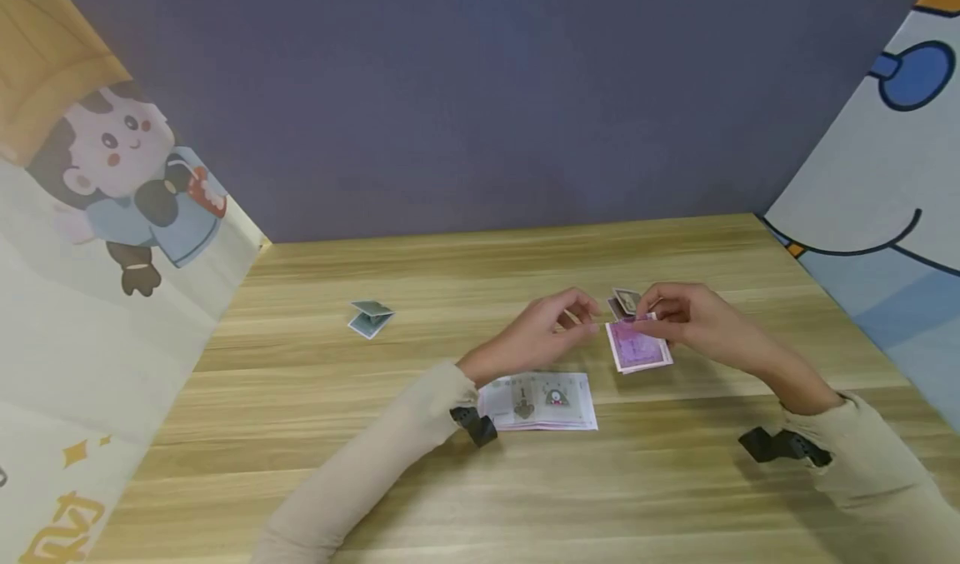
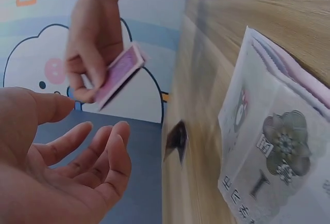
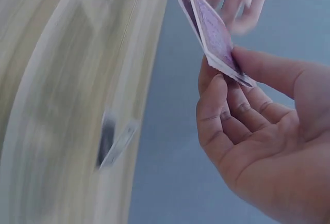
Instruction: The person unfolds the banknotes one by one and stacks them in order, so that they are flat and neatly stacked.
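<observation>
Between the thumb and fingers of my right hand (image 1: pixel 693 326) is a folded purple banknote (image 1: pixel 639 346) with a white border. The right wrist view shows the thumb pressed on the purple face of this note (image 3: pixel 214 33), its folded halves slightly apart. My left hand (image 1: pixel 543 331) hovers just left of it, holding nothing. Its fingers (image 2: pixel 116 157) are loosely bent and apart from the note in the left wrist view. Below the left hand, a stack of printed paper notes (image 1: pixel 555 401) lies flat on the table, with a grey flower design on top.
A small folded brown-grey note (image 1: pixel 624 301) stands tented on the wooden table (image 1: pixel 420 481) behind the right hand. Farther left sits another folded grey-green note (image 1: pixel 371 318). A dark panel (image 1: pixel 480 97) closes the back, with cartoon-printed panels at both sides.
</observation>
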`<state>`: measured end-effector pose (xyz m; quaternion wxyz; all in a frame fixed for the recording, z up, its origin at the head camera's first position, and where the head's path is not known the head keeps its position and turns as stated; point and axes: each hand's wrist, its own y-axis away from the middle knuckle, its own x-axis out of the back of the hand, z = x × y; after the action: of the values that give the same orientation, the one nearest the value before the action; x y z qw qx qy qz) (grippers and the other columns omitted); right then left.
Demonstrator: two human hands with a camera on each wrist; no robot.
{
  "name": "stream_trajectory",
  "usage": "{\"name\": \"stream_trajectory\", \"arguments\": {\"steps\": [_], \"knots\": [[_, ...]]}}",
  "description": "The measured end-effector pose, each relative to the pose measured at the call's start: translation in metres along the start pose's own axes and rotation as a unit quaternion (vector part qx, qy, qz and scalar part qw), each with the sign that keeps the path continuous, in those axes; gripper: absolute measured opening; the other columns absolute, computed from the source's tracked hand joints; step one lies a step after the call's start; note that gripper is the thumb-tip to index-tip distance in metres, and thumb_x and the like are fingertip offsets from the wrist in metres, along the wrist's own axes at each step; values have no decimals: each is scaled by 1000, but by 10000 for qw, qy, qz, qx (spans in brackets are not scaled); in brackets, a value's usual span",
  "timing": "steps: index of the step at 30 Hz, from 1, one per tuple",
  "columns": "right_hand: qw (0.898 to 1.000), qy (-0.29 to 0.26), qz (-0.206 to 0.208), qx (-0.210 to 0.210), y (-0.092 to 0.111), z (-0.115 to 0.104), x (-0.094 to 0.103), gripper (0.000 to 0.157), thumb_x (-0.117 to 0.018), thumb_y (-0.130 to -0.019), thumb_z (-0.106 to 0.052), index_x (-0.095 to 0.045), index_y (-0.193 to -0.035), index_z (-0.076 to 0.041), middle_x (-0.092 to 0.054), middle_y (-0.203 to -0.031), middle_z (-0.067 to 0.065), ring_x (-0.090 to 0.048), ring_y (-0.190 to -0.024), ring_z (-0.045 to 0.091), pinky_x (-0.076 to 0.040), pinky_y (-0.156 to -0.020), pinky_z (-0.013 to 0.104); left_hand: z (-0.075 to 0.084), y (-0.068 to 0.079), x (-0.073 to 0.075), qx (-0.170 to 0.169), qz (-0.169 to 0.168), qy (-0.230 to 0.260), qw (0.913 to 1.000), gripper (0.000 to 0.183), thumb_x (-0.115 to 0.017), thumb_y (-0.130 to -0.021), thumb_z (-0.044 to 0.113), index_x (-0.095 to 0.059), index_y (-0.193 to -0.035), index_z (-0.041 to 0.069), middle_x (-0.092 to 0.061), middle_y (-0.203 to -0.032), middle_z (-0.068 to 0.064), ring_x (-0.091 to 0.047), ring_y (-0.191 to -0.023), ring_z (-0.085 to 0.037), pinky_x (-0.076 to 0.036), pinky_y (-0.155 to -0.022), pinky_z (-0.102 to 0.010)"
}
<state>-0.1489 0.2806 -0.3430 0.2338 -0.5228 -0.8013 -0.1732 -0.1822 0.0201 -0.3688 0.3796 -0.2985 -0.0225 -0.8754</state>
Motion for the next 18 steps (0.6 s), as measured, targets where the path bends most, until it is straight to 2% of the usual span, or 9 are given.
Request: {"name": "stream_trajectory", "arguments": {"steps": [5,10,14,18], "knots": [[9978,-97,-147,639,-15,-21,-23,9,-68,-96,-14,-63,-99,-7,-64,-87,10,-59,-70,16,-49,-57,28,-4,11,6,104,-89,252,9996,21,-58,-102,22,-63,-116,7,-66,-106,-1,-63,-92,-8,-54,-82,-22],[9939,233,-72,1075,-30,-40,-42,5,-68,-96,-17,-65,-97,-13,-65,-85,4,-58,-69,17,-46,-55,28,-1,27,19,160,-86,439,9989,18,-55,-104,21,-68,-102,9,-68,-89,-2,-68,-71,-18,-56,-65,-27],[9906,795,318,1071,-37,-54,-51,11,-68,-96,-25,-66,-100,-14,-68,-86,0,-61,-75,15,-51,-60,27,3,41,29,213,284,421,9985,20,-56,-103,18,-71,-97,7,-69,-83,-7,-67,-66,-29,-55,-58,-30],[9843,1013,1067,971,-38,-67,-53,15,-67,-97,-25,-67,-102,-10,-69,-89,2,-64,-79,17,-55,-64,28,4,55,38,351,1028,552,9926,18,-58,-102,15,-72,-99,3,-71,-84,-9,-67,-65,-32,-56,-57,-34]]}}
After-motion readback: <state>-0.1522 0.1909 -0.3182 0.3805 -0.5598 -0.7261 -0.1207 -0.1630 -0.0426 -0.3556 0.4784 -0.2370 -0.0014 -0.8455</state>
